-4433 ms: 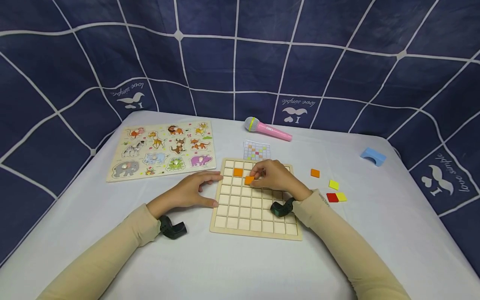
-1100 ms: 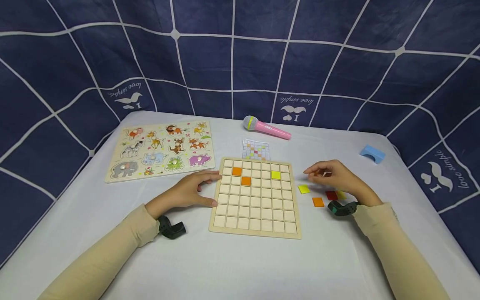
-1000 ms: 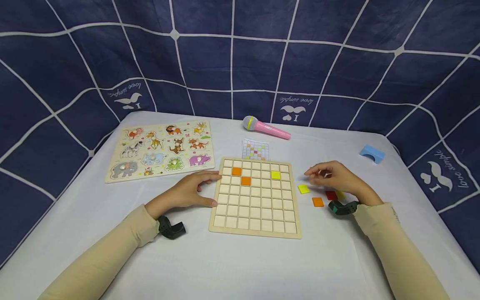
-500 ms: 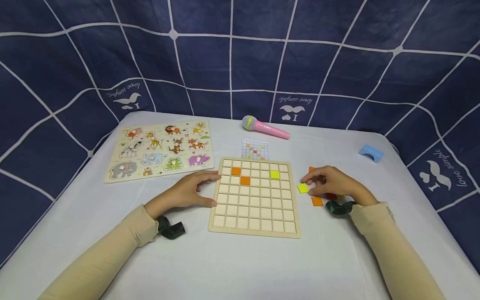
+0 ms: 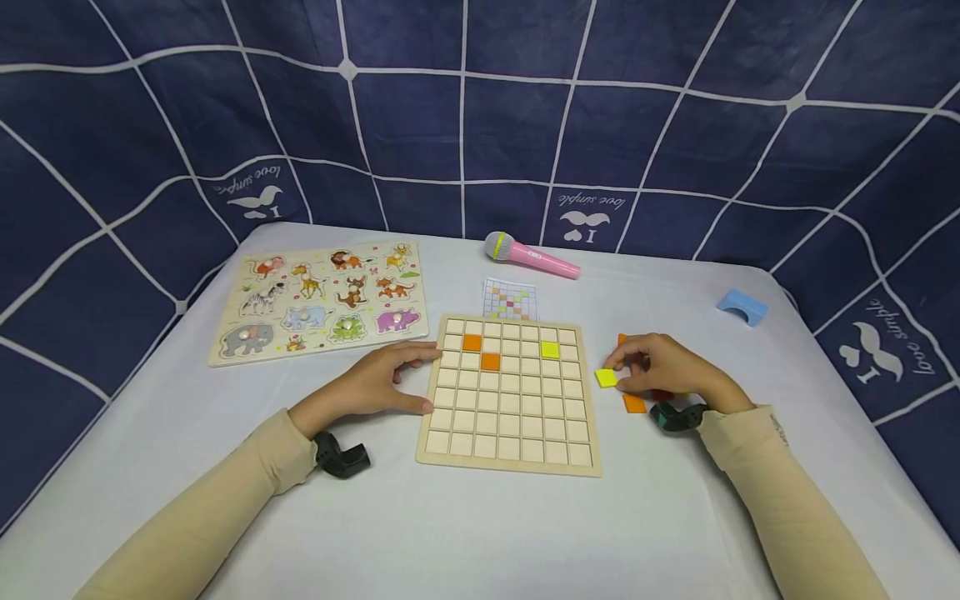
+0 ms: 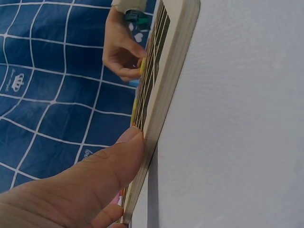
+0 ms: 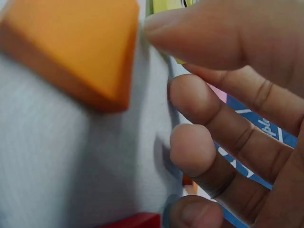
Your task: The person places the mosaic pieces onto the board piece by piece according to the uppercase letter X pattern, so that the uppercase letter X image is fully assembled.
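Nearest, over the white cloth (image 5: 517,533): two beige sleeves (image 5: 198,504), ea. w/ a black wrist cam (image 5: 342,456). Then the wooden grid board (image 5: 510,465), mid-table. L hand (image 5: 367,382) is at its 9 o'clock – thumb & fingers spread apart, thumb touching the edge. R hand (image 5: 663,365) is off the board's 3 o'clock, thumb & fingertips pinching a yellow tile (image 5: 606,378) just beside the rim.

From R hand: loose orange tile (image 5: 634,404) at approx. 7 o'clock; red tile (image 5: 662,395) at 6, partly hidden; another orange piece (image 5: 622,338) at 10, also partly hidden. On the board, two orange squares (image 5: 491,362) sit diagonally at 11 o'clock, one yellow square (image 5: 550,349) at 1.

Beyond: animal puzzle (image 5: 335,292) at 10 o'clock; small pattern card (image 5: 510,298) at 12, just past the board; blue arch (image 5: 742,307) at 2, well apart; pink toy mic (image 5: 536,257) at 12. Farthest – navy checked fabric (image 5: 517,125).
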Motion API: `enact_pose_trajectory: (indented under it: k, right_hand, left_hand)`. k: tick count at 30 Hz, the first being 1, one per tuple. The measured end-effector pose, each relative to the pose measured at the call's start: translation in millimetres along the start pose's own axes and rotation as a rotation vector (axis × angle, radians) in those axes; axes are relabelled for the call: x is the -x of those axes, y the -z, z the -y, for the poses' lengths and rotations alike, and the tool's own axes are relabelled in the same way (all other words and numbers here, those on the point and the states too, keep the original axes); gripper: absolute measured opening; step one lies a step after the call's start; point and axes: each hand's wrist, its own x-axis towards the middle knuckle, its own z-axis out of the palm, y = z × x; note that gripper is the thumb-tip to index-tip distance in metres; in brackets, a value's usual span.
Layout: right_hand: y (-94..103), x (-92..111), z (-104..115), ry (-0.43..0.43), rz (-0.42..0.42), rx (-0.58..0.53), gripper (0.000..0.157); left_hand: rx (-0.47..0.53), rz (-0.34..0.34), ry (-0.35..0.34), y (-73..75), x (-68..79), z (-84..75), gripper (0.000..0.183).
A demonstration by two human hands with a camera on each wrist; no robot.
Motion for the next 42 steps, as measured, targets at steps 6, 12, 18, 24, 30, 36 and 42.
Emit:
enact_pose_trajectory:
  k: [6, 12, 18, 24, 30, 36, 42]
  right_hand:
    - [-1.9, -0.7, 6.9, 0.015, -0.050, 0.022, 0.024]
    - [-7.9, -4.3, 13.4, 0.036, -0.097, 0.024, 0.022]
    - [-15.1, -11.9, 20.9, 0.038, -0.112, 0.030, 0.023]
    - [-19.5, -19.9, 28.7, 0.057, -0.114, 0.036, 0.022]
    - [-22.7, -29.2, 36.6, 0.072, -0.116, 0.044, 0.021]
    - [-26.6, -39.2, 42.1, 0.072, -0.109, 0.054, 0.021]
    - [-29.7, -46.1, 47.9, 0.073, -0.098, 0.053, 0.020]
  left_hand:
    - [0.001, 0.000, -0.003, -0.3, 1.0, 0.3, 0.083]
    - [0.003, -0.003, -0.006, -0.7, 1.3, 1.2, 0.083]
    - [0.003, -0.004, -0.009, -1.2, 0.9, 1.1, 0.083]
    - [0.001, 0.001, -0.009, -1.7, 0.5, 1.1, 0.083]
    - [-0.004, 0.002, -0.007, -1.5, -0.5, 1.4, 0.083]
    - [-0.004, -0.001, -0.005, -0.6, -0.8, 0.5, 0.083]
    - [-0.009, 0.000, -0.005, -0.1, -0.6, -0.1, 0.083]
